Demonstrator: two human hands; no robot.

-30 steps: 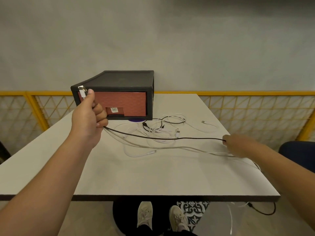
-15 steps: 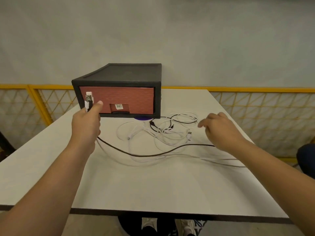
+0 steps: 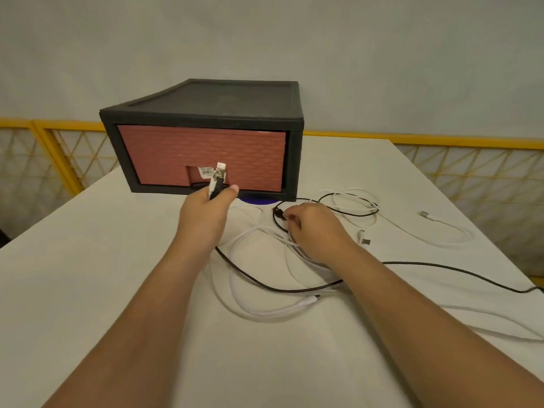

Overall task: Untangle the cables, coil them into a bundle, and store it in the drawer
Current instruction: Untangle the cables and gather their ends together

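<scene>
Cables: a tangle of white and black cables (image 3: pixel 347 201) lay loose on the table, just in front of the drawer unit's right half, with strands trailing toward the near right edge.
Plug ends: two white and black plug ends (image 3: pixel 219 172) stood raised above the table, in front of the drawer's handle notch.
Left hand: the left hand (image 3: pixel 203 222) gripped the cables just below those plugs, fingers curled and thumb pressed alongside.
Right hand: the right hand (image 3: pixel 318 234) rested on the tangle, fingers curled down around its strands, fingertips at a small black loop.
Loose ends: a white connector (image 3: pixel 424 214) lay apart to the right; another small connector (image 3: pixel 365 240) lay near the right wrist.
Drawer: the reddish-brown textured plastic drawer (image 3: pixel 206 148) sat pushed in within its black plastic frame (image 3: pixel 220 98).
Under the frame: a purple flat object (image 3: pixel 259 200) showed at the front edge.
Table: a white rectangular table (image 3: pixel 88 275) carried everything.
Behind: a yellow railing with mesh panels (image 3: pixel 441 140) ran before a grey wall (image 3: pixel 265 39).
</scene>
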